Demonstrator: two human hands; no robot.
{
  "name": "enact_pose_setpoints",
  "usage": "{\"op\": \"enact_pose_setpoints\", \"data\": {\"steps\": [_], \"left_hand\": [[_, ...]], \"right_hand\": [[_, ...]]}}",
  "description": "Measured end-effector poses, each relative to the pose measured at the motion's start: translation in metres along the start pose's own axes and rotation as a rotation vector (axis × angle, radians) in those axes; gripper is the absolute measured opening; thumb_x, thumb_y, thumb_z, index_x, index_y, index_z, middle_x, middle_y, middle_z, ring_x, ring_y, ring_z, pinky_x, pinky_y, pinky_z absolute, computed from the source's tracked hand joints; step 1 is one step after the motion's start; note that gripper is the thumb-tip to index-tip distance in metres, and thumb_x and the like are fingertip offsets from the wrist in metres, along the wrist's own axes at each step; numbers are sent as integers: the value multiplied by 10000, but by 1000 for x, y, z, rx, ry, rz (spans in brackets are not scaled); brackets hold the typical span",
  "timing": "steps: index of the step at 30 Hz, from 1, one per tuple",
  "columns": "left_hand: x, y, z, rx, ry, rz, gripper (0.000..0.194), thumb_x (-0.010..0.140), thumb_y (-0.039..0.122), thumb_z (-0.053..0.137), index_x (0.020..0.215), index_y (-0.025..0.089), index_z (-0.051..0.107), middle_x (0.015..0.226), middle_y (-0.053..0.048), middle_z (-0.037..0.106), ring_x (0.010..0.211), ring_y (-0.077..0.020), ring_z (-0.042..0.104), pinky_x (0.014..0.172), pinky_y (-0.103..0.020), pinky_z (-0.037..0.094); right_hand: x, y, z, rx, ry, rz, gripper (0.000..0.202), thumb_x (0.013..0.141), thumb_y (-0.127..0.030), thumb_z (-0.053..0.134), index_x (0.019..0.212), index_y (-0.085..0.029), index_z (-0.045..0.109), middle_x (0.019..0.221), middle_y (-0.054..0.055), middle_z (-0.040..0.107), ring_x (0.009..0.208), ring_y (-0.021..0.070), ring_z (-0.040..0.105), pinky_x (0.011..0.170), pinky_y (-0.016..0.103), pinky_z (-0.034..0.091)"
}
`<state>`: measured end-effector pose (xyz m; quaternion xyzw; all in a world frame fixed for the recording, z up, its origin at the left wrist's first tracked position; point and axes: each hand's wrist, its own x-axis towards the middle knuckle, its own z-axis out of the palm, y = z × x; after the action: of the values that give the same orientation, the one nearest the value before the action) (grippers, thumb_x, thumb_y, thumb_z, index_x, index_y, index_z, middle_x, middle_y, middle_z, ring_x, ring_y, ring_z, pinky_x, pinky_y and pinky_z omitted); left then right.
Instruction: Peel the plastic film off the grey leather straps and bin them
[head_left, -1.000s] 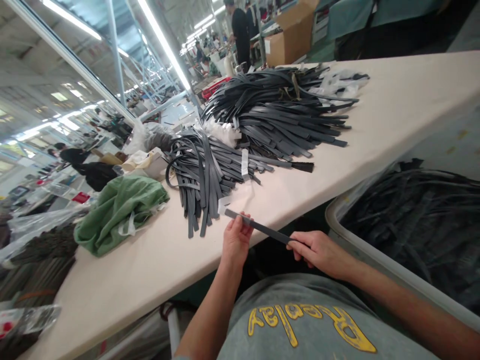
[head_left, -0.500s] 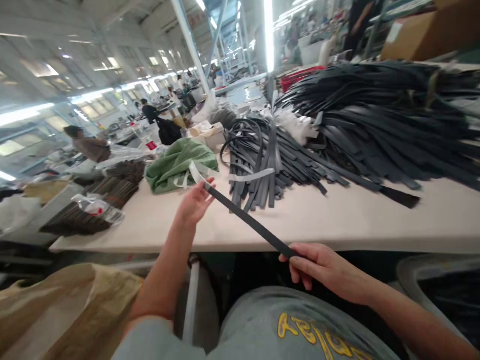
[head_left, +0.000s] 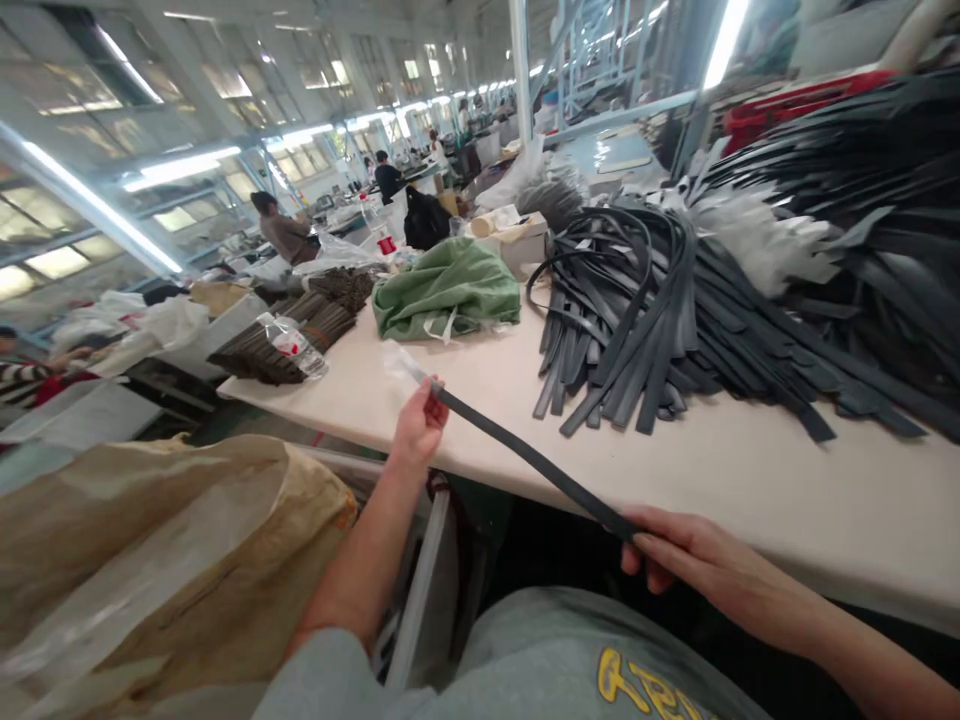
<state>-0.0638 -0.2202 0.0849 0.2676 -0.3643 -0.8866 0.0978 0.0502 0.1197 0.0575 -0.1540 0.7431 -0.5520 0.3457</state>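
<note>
A dark grey strip [head_left: 525,455] stretches between my two hands, slanting down to the right over the table's front edge. My left hand [head_left: 421,425] pinches its upper end, where a whitish, blurred piece [head_left: 401,362] sticks out beyond the fingers. The strip's lower end is in my right hand [head_left: 675,548], closed with the thumb on top. Behind the strip, a heap of similar dark strips [head_left: 622,310] lies on the table [head_left: 495,400]. A crumpled green cloth [head_left: 446,290] rests beyond my left hand.
Brown bundled strips [head_left: 300,325] with a clear plastic bottle [head_left: 291,345] lie at the table's left. A large brown paper bag [head_left: 225,540] stands at lower left. White plastic [head_left: 765,240] and more dark strips are at right. Several people work farther back.
The view has turned left, so the table and heaps appear farther right. Both hands still hold the strip. The white strip that lay across the dark heap no longer shows there.
</note>
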Motion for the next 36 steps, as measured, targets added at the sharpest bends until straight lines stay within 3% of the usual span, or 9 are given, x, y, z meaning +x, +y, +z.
{"op": "enact_pose_setpoints", "data": {"steps": [6,12,17,20,26,29,32,34,36], "left_hand": [[-39,-90,-34,-37,75,-160,117,905,155,606,862,117,708,726,-51,739,582,-100,673,519,-169,515],[-103,-139,-39,-42,-27,-343,179,750,248,793,874,138,726,792,-51,745,664,-118,682,613,-201,543],[-142,-152,-34,68,-213,-405,351,634,349,881,882,139,747,831,-56,746,723,-124,674,653,-206,528],[-153,-158,-32,141,-293,-427,376,615,349,892,890,129,762,872,-75,750,781,-136,672,726,-221,516],[-154,-162,-37,195,-291,-405,372,599,364,894,871,139,776,884,-89,752,796,-148,665,723,-228,493],[-157,-173,-41,245,-314,-430,401,587,389,895,876,137,779,883,-105,753,784,-162,672,692,-231,490],[-164,-184,-39,308,-366,-475,442,565,428,897,876,136,783,854,-112,752,748,-178,673,678,-253,499],[-164,-177,-32,358,-430,-423,410,598,434,878,864,136,786,855,-110,754,776,-197,678,737,-281,514],[-155,-155,-22,435,-496,-296,335,652,403,847,856,144,790,886,-99,761,849,-220,681,838,-307,507]], "right_hand": [[-22,25,-3,-168,-2,130,413,926,-580,475,1040,-228,659,880,41,708,727,186,661,726,274,538],[-18,26,19,-259,121,158,439,953,-540,362,785,-216,606,638,1,633,502,133,565,500,231,444],[0,12,34,-377,263,65,386,944,-479,381,717,-226,565,601,-11,632,493,138,569,508,240,435],[6,4,35,-349,268,15,404,947,-478,373,688,-221,548,611,-7,633,499,138,570,524,245,442],[-34,35,20,-302,137,99,385,925,-520,448,754,-217,613,651,0,626,580,151,582,549,230,460],[-52,48,18,-305,178,160,422,914,-526,454,658,-212,573,597,4,601,530,144,547,522,236,442],[-49,39,23,-323,223,123,421,913,-526,469,648,-212,564,580,3,589,527,147,537,525,252,426],[-38,26,27,-278,231,75,420,923,-533,461,679,-211,578,610,4,602,556,151,549,547,258,436],[-27,14,28,-174,206,37,419,931,-543,449,730,-206,596,665,7,625,599,152,571,577,257,458]]}}
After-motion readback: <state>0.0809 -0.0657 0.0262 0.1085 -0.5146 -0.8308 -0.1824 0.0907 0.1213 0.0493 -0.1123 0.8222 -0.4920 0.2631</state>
